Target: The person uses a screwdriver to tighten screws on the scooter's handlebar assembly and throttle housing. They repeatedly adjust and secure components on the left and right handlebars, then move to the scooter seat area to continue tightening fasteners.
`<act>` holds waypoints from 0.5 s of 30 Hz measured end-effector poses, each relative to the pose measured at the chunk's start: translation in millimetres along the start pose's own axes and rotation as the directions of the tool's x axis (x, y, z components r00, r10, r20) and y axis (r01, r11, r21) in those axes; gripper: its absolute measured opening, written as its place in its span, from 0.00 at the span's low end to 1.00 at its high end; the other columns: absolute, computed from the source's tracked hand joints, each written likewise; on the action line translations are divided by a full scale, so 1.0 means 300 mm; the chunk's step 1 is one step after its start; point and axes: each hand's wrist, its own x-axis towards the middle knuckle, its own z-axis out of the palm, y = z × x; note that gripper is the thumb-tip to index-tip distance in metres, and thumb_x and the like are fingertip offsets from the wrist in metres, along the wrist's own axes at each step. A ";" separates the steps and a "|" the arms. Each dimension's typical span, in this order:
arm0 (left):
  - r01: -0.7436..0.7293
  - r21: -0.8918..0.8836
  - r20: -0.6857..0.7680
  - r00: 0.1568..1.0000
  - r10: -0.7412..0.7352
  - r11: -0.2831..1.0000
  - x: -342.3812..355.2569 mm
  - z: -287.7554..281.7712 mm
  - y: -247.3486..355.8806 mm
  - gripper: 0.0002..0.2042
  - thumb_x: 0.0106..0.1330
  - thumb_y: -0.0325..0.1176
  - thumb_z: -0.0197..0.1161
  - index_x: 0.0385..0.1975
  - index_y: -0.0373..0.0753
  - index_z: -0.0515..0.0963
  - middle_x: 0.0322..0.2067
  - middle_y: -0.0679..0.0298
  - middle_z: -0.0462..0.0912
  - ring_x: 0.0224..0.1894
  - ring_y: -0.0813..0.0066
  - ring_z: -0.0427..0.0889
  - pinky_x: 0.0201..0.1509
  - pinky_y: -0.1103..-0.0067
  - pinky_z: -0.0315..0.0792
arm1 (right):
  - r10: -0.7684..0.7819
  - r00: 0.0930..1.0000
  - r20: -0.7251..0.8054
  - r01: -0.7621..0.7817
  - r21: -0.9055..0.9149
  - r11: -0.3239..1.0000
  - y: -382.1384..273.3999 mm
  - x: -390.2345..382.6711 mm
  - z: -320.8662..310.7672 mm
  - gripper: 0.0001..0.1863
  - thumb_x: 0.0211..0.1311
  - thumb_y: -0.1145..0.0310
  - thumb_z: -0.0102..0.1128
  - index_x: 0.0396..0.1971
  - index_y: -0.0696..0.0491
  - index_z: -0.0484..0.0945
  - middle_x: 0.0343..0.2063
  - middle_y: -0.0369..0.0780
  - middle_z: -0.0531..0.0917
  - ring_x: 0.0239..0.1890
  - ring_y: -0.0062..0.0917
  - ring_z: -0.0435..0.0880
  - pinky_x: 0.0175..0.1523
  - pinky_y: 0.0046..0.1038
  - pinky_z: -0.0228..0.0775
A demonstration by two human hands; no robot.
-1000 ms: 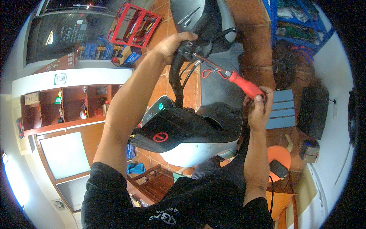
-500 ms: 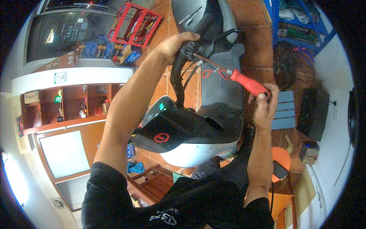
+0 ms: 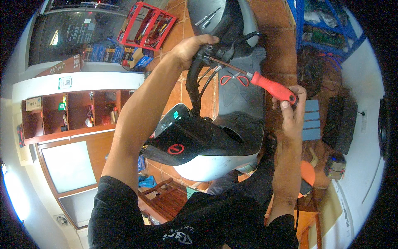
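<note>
In front of me stands a scooter with a white and black body (image 3: 215,166). Its dark handlebar (image 3: 193,83) runs up to a black lever mount. My left hand (image 3: 191,49) is closed around that end, thumb laid along the top and the other fingers mostly hidden behind. A screwdriver with a red handle (image 3: 271,88) is held by its butt end in my right hand (image 3: 293,106). The shaft slants up and left, its tip at the lever mount; the exact contact is too small to make out. Below the shaft shows a red looped piece (image 3: 234,81).
Slim metal tools (image 3: 208,18) lie on the scooter's far grey surface. A red tool rack (image 3: 147,27) stands at the far left, above a wooden shelf unit (image 3: 76,112). Blue shelving (image 3: 323,29) is at the far right, and a black box (image 3: 340,124) sits by the right wall.
My right hand has shifted slightly to the right, and the screwdriver's handle has turned a little in its fingers. My left hand stays on the handlebar end.
</note>
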 end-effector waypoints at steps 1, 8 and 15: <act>-0.007 0.006 -0.007 1.000 0.007 1.000 -0.004 0.004 0.000 0.16 0.55 0.41 0.65 0.35 0.34 0.77 0.26 0.61 0.82 0.22 0.73 0.80 0.26 0.79 0.77 | -0.034 0.999 0.021 0.035 -0.050 0.998 -0.005 0.010 -0.010 0.18 0.64 0.66 0.53 0.50 0.55 0.62 0.36 0.42 0.76 0.31 0.21 0.76 0.38 0.22 0.70; 0.010 0.006 0.007 1.000 -0.010 1.000 0.001 0.012 0.006 0.16 0.55 0.41 0.65 0.35 0.34 0.77 0.24 0.61 0.82 0.22 0.71 0.80 0.28 0.76 0.79 | -0.135 0.981 -0.138 0.101 -0.225 0.969 -0.034 -0.038 0.039 0.18 0.65 0.64 0.55 0.48 0.57 0.64 0.42 0.44 0.73 0.32 0.22 0.77 0.37 0.24 0.73; 0.023 0.000 0.035 0.999 -0.023 1.000 -0.006 0.002 0.005 0.16 0.55 0.41 0.66 0.33 0.33 0.77 0.24 0.60 0.81 0.21 0.72 0.78 0.24 0.78 0.75 | -0.106 0.974 -0.203 0.086 -0.105 0.991 -0.040 -0.033 0.085 0.17 0.66 0.62 0.53 0.48 0.56 0.64 0.39 0.42 0.74 0.25 0.21 0.76 0.29 0.20 0.71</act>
